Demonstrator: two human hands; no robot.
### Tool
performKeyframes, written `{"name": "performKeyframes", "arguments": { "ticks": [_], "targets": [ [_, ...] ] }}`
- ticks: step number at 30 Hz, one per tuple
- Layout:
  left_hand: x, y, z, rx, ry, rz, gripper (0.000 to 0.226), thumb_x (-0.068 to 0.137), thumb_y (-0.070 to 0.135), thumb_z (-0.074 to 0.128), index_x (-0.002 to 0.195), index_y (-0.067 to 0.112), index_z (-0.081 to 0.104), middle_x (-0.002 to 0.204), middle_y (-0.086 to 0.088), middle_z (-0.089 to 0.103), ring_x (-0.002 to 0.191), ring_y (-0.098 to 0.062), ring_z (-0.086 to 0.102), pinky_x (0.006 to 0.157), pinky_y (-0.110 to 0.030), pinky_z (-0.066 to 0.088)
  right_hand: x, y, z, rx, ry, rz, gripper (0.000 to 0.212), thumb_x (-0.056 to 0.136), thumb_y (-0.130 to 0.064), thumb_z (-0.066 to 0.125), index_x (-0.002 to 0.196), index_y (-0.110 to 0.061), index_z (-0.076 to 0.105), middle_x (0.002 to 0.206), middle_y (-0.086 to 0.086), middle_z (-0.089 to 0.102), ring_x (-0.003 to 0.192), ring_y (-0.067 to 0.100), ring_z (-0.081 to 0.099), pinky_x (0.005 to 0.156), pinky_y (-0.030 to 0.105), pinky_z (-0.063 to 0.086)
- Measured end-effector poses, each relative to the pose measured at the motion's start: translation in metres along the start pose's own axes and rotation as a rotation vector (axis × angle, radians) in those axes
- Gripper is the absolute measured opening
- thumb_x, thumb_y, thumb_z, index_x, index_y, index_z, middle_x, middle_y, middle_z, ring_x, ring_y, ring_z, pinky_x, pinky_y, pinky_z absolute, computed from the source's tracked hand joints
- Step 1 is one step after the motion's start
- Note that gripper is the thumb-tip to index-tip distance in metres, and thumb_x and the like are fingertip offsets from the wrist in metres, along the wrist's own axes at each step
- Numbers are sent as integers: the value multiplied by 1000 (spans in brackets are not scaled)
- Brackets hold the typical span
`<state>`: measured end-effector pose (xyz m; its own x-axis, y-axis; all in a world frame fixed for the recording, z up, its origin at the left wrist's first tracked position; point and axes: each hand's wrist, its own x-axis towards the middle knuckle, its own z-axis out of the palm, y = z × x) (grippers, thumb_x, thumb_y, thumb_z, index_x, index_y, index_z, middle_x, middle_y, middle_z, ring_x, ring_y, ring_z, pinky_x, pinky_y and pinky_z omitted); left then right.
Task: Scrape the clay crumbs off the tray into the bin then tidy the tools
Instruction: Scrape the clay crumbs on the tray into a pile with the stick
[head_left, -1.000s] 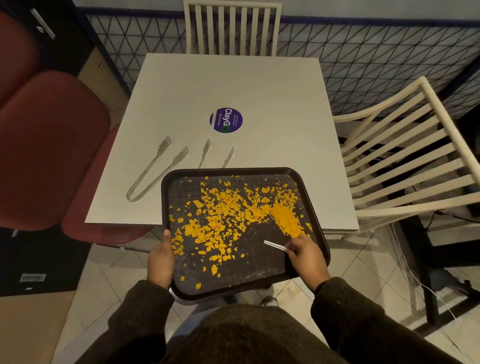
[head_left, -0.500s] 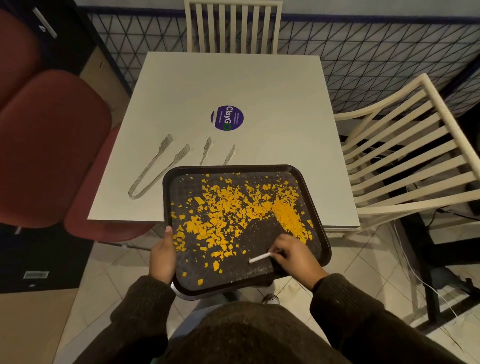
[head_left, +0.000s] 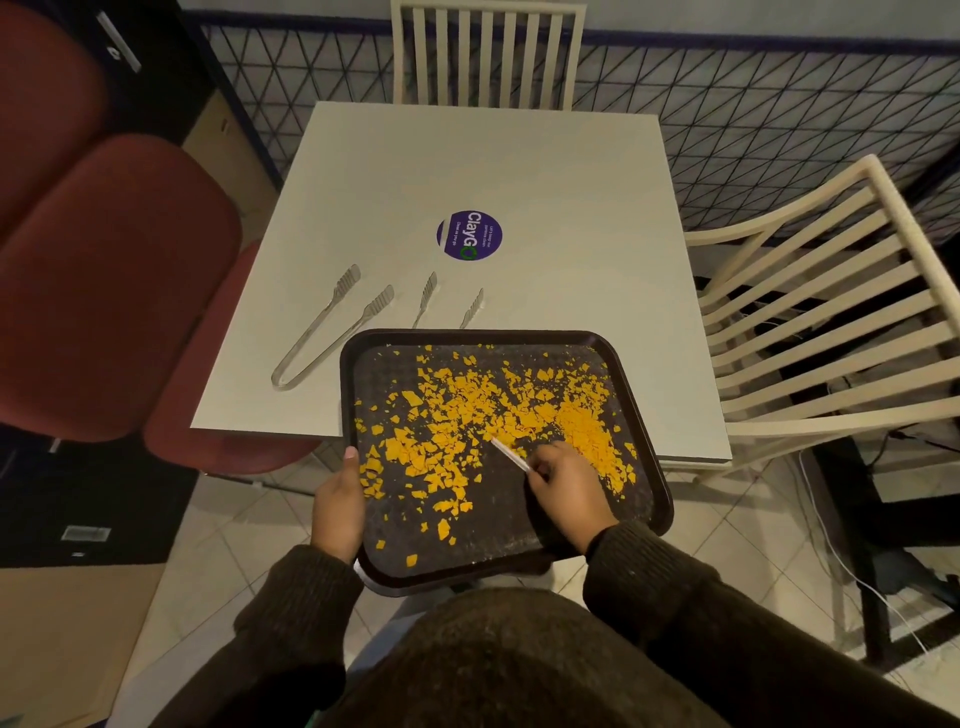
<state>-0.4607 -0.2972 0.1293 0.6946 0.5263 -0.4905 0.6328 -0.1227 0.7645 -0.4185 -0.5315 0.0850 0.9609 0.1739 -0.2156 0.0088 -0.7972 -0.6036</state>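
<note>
A dark tray (head_left: 644, 415) hangs half off the near edge of a white table (head_left: 519, 171), strewn with orange clay crumbs (head_left: 498, 410). My left hand (head_left: 337, 499) grips the tray's left rim, thumb on top. Over the tray's lower right, my right hand (head_left: 566, 488) holds a thin white scraper stick (head_left: 509, 453) whose tip points up-left into the crumbs. Clear plastic tongs (head_left: 332, 327) lie on the table left of the tray. A second pair of tongs (head_left: 452, 304) pokes out from behind the tray's far rim. No bin is in view.
A purple round ClayGo sticker (head_left: 469, 235) sits mid-table. Cream slatted chairs stand at the far side (head_left: 488, 52) and at the right (head_left: 831, 312). Red padded seats (head_left: 104, 280) fill the left. A white cable (head_left: 841, 561) trails on the tiled floor.
My right hand has moved up and left across the tray, and the stick has swung from pointing left to pointing up-left into the crumbs. The left hand and tray have held still.
</note>
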Motion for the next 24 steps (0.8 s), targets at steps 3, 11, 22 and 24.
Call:
{"name": "performKeyframes", "arguments": {
  "ticks": [3,11,22,24],
  "targets": [
    [1,-1,-1,-3,2,-8,49,98,44,27,98,9,61,99,-9,58,92,-22,53,82,-28,36,-2,3,-6,26,24,-2,9,87,-12,60,93,-16,65,87,-5,52,79,11,49,66,14,38],
    [4,0,-2,-61,-28,-44,54,97,47,27,98,7,63,97,-11,63,92,-25,58,80,-29,38,-36,18,-3,-22,-201,-192,11,85,-17,64,93,-18,71,83,-8,50,84,11,50,72,20,39],
    [-2,4,-5,20,-28,20,49,100,41,22,95,10,60,96,-8,58,89,-21,53,78,-24,33,30,7,-7,53,69,124,13,89,-13,57,94,-10,69,87,1,51,82,17,50,77,25,39],
    [-4,7,-5,-2,-23,29,46,100,40,23,95,11,59,95,-6,57,85,-18,51,78,-23,32,32,9,-10,55,82,121,11,88,-12,58,92,-11,68,89,2,55,84,19,53,81,29,44]
  ]
}}
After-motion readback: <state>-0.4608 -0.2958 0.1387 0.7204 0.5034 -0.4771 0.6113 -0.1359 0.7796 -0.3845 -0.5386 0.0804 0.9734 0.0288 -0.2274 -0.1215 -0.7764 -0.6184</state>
